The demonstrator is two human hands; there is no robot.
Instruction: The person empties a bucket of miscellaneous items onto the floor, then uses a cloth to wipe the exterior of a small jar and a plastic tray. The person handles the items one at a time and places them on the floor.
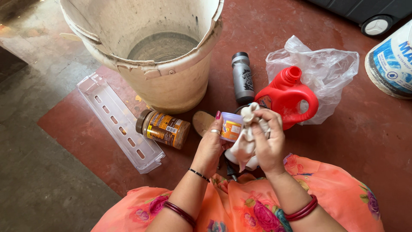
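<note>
Both arms reach up from the bottom of the frame and meet near the middle. The left hand [210, 144] has its fingers curled in a firm grip. The right hand [268, 139] is bent over, fingers pinched tight.

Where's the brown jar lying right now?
In the head view, the brown jar lies on its side on the red floor, left of the left hand, between the bucket and clear tray.

Blue-white tub [392, 60] cut off right.

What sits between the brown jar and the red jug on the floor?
Head view: the left hand holding a small purple-lidded tub, the right hand pressing a white cloth on it.
</note>
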